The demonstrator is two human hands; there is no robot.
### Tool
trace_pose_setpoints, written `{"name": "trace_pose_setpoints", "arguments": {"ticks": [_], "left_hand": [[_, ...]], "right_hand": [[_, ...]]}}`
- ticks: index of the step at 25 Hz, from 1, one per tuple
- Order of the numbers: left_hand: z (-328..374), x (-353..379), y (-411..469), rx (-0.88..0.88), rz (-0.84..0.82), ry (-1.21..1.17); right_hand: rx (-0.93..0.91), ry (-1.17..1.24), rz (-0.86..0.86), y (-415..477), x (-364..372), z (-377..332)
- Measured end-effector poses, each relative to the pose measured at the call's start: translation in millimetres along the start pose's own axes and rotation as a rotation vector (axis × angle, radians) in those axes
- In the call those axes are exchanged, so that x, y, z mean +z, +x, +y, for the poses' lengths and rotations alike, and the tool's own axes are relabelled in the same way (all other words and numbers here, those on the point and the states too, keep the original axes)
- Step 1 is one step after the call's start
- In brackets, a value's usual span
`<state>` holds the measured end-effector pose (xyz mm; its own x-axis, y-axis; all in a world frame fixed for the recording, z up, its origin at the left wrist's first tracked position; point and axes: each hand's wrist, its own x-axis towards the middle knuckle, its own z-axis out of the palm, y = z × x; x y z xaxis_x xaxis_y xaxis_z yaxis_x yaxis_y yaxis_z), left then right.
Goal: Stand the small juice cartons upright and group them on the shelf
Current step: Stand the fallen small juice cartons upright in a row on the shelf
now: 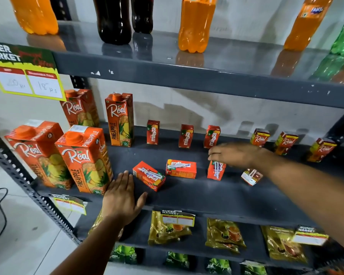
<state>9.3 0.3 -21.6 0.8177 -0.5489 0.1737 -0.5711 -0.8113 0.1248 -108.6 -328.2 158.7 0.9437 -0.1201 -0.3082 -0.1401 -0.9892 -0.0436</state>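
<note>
The right hand (233, 154) reaches in over the middle shelf (197, 193), palm down, fingers held loosely together and bent over the top of a small red carton (216, 170); from where I stand I cannot tell whether the fingertips have closed on it or only touch it. That carton shows its straw side and seems to sit on end or nearly so. The left hand (123, 197) lies flat on the shelf near the front edge, fingers together and thumb spread out, holding nothing, just beside a toppled carton (149, 176) that lies at an angle with its straw facing up. Between the two hands a second fallen carton (181, 168) lies on its side, and beyond the right wrist a fourth, darker small carton (252, 176) is tipped over. Behind them three upright Maaza cartons (187, 136) stand spaced apart, and further right three small Real cartons (286, 142) stand well apart too. Tall Real pineapple cartons (83, 157) fill the left end. To do this step well, I would take the carton by its two narrow sides rather than from the top, tip it onto its base, and press down briefly so it settles flat. It could then be slid back to touch the nearest Maaza carton rather than lifted, since these light boxes probably topple easily. The left hand is well placed to right the angled carton next, keeping its forearm low so it does not brush the tall cartons.
</note>
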Motion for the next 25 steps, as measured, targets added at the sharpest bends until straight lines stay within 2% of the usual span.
{"name": "trace_pose_setpoints", "arguments": {"ticks": [4,7,9,14,16,18,20,22,23,25], "left_hand": [[1.0,-2.1,-0.6,-0.001,-0.005,0.004],[2.4,-3.8,-1.0,-0.007,-0.005,0.018],[2.9,-3.7,-1.3,-0.009,-0.005,0.019],[3.1,-2.8,-2.0,-0.010,0.005,0.029],[3.0,-2.7,-1.5,-0.013,0.008,0.031],[3.2,-2.8,-0.9,-0.014,0.004,0.033],[3.2,-2.4,-0.4,-0.011,0.002,0.030],[2.8,-3.1,-0.5,-0.010,-0.001,0.028],[2.8,-3.7,-0.7,-0.009,-0.003,0.026],[2.9,-4.9,-1.1,-0.009,-0.002,0.021]], "right_hand": [[-0.141,-0.260,-0.096,-3.4,-10.3,0.4],[-0.189,-0.412,-0.048,-2.5,-13.3,1.0],[-0.116,-0.447,0.010,2.4,-10.8,4.3],[0.286,-0.224,0.030,19.7,-2.4,-9.8],[0.364,-0.157,-0.012,25.4,3.4,-15.3],[0.389,-0.143,0.023,28.2,2.4,-19.1],[0.301,-0.156,0.214,30.5,-3.6,-26.6],[0.110,-0.089,0.348,38.2,-5.5,-40.5],[0.034,-0.087,0.312,42.5,-2.8,-50.2],[0.003,-0.245,0.180,53.6,15.1,-68.5]]}}
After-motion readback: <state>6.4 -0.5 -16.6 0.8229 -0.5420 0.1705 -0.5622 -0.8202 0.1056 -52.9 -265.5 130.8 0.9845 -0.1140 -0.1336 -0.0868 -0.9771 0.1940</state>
